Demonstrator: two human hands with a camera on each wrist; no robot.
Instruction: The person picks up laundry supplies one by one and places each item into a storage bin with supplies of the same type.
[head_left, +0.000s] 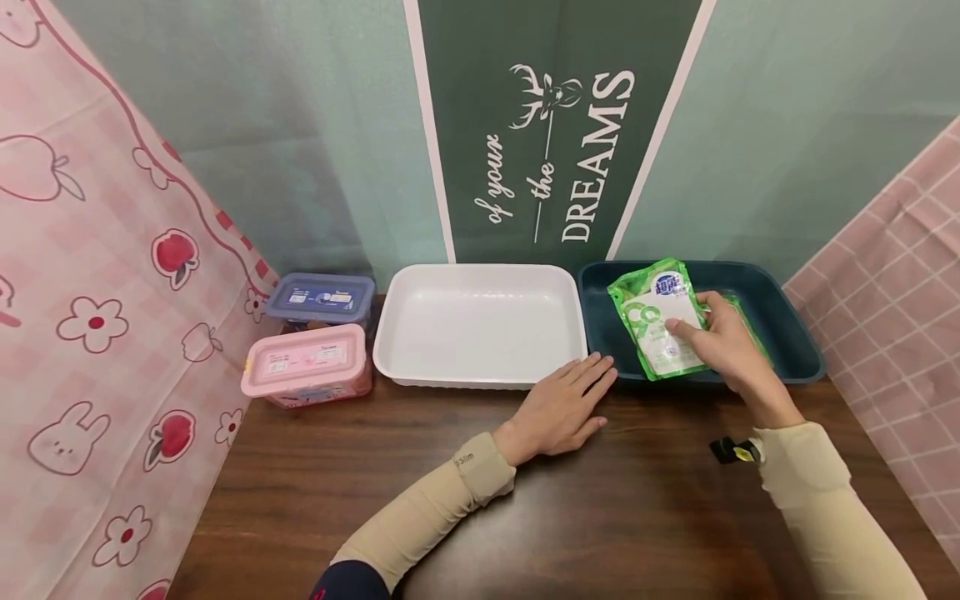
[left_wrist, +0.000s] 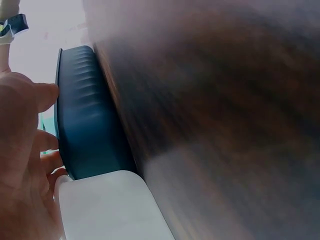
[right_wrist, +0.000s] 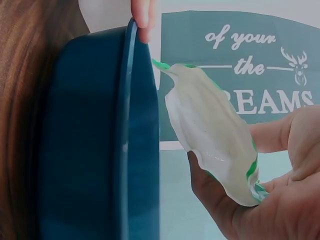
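Note:
My right hand (head_left: pixel 722 342) grips a green and white pouch (head_left: pixel 663 329) by its right side, with the thumb on the printed front. The pouch is tilted above the dark blue tray (head_left: pixel 806 354). Part of another green packet (head_left: pixel 752 323) shows in that tray behind the hand. My left hand (head_left: pixel 558 408) lies with fingers extended where the white tray (head_left: pixel 480 385) and the blue tray meet. In the right wrist view the pouch's whitish back (right_wrist: pixel 212 130) bulges between thumb and fingers, beside the blue tray's wall (right_wrist: pixel 90 140).
At the left stand two lidded plastic boxes, one blue (head_left: pixel 321 297) and one pink (head_left: pixel 307 362). A green printed backdrop (head_left: pixel 540 167) rises behind the trays. Pink patterned cloths (head_left: pixel 97 333) hang at both sides. Dark wooden tabletop (head_left: pixel 585 517) lies in front.

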